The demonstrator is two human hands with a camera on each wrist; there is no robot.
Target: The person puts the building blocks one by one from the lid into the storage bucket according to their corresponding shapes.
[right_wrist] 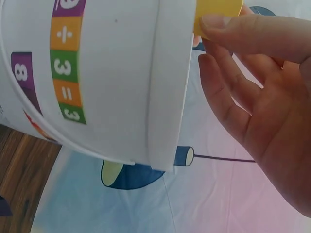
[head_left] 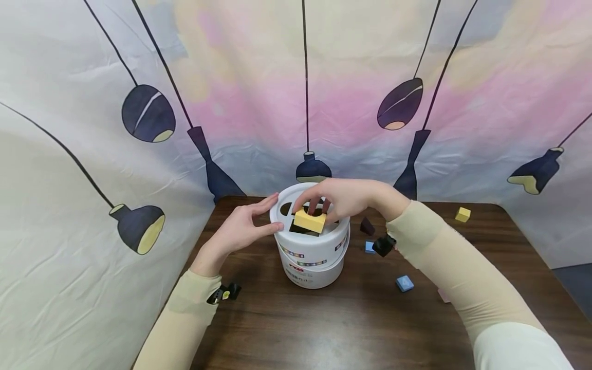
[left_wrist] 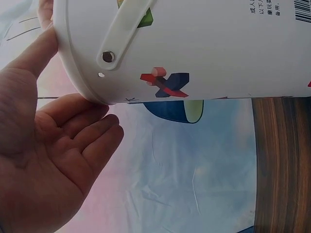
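Though boxy, round-notched yellow block (head_left: 310,222).

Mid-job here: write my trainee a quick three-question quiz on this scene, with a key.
1. True or false: the left hand has fingers touching the white round plastic lid.

2. What does the right hand pinch?
A) the bucket's handle
B) the yellow block with a curved notch
C) a blue block

3. Fill in: on the brown wood-grain table, the blue square block nearest the head camera lies to the person's ____ of the white cylindrical bucket.

Key: 1. True; 2. B; 3. right
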